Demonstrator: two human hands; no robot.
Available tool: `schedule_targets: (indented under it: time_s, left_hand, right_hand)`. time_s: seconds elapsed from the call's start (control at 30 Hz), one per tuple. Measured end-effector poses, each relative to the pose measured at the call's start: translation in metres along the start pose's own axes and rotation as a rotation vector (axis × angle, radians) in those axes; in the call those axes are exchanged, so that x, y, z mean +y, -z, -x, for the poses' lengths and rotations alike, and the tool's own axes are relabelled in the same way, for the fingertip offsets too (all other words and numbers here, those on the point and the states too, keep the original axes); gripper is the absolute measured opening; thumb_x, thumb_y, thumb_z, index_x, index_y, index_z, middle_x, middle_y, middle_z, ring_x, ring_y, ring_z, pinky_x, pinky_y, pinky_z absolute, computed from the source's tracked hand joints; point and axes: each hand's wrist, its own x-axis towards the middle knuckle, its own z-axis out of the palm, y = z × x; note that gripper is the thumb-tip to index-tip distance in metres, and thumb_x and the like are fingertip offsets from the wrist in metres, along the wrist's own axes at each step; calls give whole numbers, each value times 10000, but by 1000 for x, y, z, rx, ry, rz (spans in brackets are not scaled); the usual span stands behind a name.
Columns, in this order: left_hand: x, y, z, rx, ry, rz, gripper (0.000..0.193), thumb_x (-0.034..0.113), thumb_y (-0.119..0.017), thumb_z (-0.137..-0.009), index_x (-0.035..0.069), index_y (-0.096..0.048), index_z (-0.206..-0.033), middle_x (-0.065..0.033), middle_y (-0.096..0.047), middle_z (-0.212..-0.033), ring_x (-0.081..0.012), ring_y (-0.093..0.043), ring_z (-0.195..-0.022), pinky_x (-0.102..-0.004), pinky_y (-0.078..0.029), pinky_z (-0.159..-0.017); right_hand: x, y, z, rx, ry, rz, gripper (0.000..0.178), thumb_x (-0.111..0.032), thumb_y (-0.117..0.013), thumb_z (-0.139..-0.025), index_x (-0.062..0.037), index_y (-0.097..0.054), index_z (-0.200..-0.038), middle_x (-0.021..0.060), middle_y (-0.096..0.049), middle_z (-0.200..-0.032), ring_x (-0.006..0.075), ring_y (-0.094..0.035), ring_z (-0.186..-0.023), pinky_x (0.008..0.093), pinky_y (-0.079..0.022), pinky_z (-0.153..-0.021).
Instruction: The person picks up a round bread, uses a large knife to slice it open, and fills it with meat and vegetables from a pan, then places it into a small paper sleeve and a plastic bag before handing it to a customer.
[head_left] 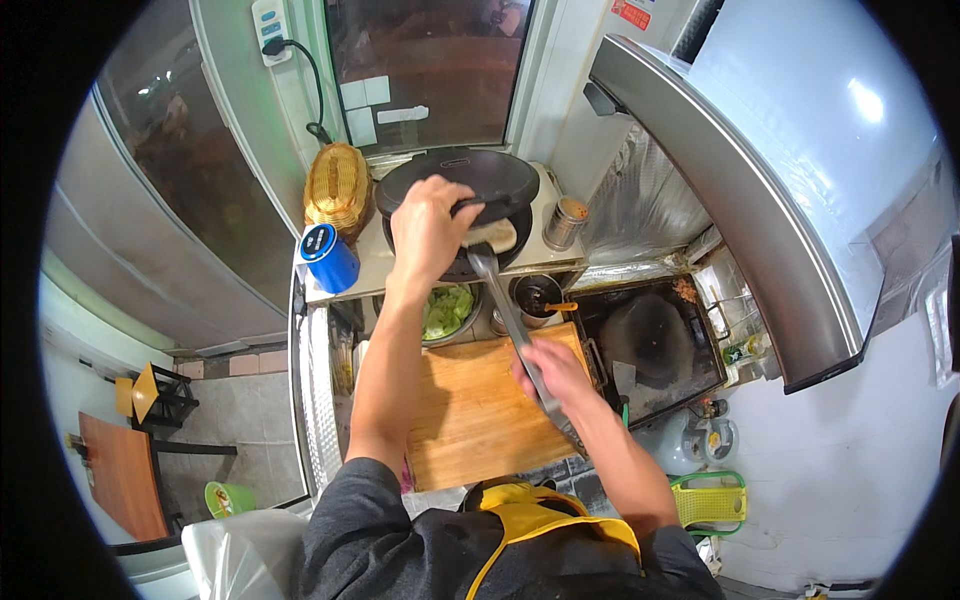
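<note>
A black round electric griddle stands on the counter at the back, its lid [455,172] tilted up. My left hand [428,222] is closed on the front edge of that lid. A pale, browned flatbread [498,236] lies in the lower pan [460,268]. In my right hand [556,373] are long metal tongs [511,315], held over the wooden cutting board [470,410]. Their tips reach the near edge of the flatbread; whether they pinch it I cannot tell. My left hand and forearm hide the left part of the pan.
Left of the griddle are a woven basket [337,192] and a blue canister [331,262]; a metal shaker [567,222] stands at its right. Before it are a bowl of lettuce [447,312] and a dark sauce pot [536,294]. A large flat griddle [655,345] lies right, under a hood [740,200].
</note>
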Motion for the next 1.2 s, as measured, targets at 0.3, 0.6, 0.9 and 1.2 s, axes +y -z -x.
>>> schedule_targets:
  time_s: [0.3, 0.6, 0.9, 1.2]
  left_hand:
    - [-4, -26, 69, -67, 52, -116, 213, 208, -772, -779, 76, -730, -941, -69, -654, -919, -280, -618, -919, -389, -501, -771]
    - [-14, -43, 186, 68, 310, -30, 196, 102, -699, -862, 21, -655, -1035, -151, -659, -1035, -290, -646, -951, -386, -522, -823]
    - [-50, -138, 359, -612, 259, -320, 975, 448, -833, -629, 140, -390, -1441, -199, -390, -1438, -385, -373, -1339, -525, -372, -1040]
    - [-27, -94, 325, -526, 1137, 1253, 742, 524, -620, -874, 112, -412, -1455, -154, -474, -1439, -326, -487, -1292, -491, -390, -1070]
  right_hand:
    - [96, 35, 116, -166, -209, 15, 188, -149, -497, -984, 11, -595, -975, 80, -643, -731, 105, -547, -531, 237, -427, -492]
    - [173, 79, 94, 347, 44, 704, 294, -238, -572, -931, 55, -574, -958, 207, -628, -671, 343, -634, -585, 424, -486, -547]
    - [164, 96, -52, 503, 1, 1202, 415, -314, -568, -896, 51, -532, -1091, 273, -666, -971, 430, -650, -924, 503, -527, -792]
    - [202, 108, 10, 344, 196, 664, 562, -394, -631, -926, -9, -487, -1309, 167, -634, -1162, 308, -636, -1040, 401, -510, -874]
